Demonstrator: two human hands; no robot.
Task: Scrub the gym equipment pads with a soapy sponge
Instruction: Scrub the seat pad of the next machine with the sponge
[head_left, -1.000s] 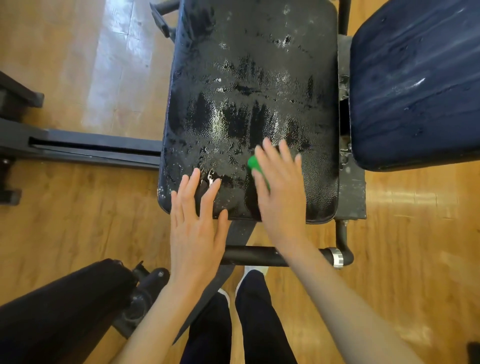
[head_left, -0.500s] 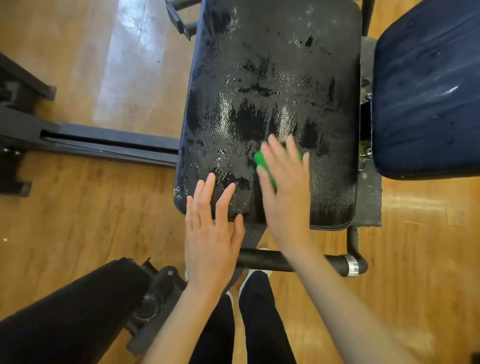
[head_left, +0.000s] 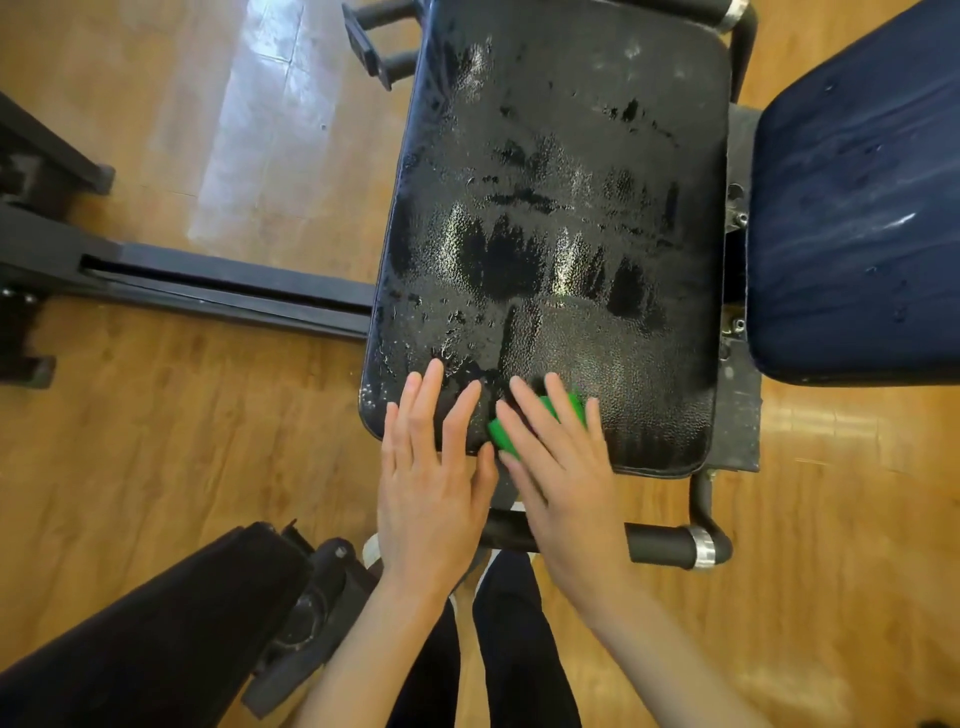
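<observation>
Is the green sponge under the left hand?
No, the green sponge lies under the right hand; the left hand presses the black pad directly.

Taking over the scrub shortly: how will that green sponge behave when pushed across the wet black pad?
It should probably glide easily: the black pad is sheeted with suds and droplets. The green sponge looks soft and light, since flat fingers of the right hand alone drive it, so it may squash or skid out sideways. It sits near the pad's front edge and could slip off.

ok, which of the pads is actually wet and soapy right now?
The black textured seat pad in the centre, streaked with water; both hands and the green sponge are on its near edge. The navy pad to the right shows only faint streaks.
</observation>
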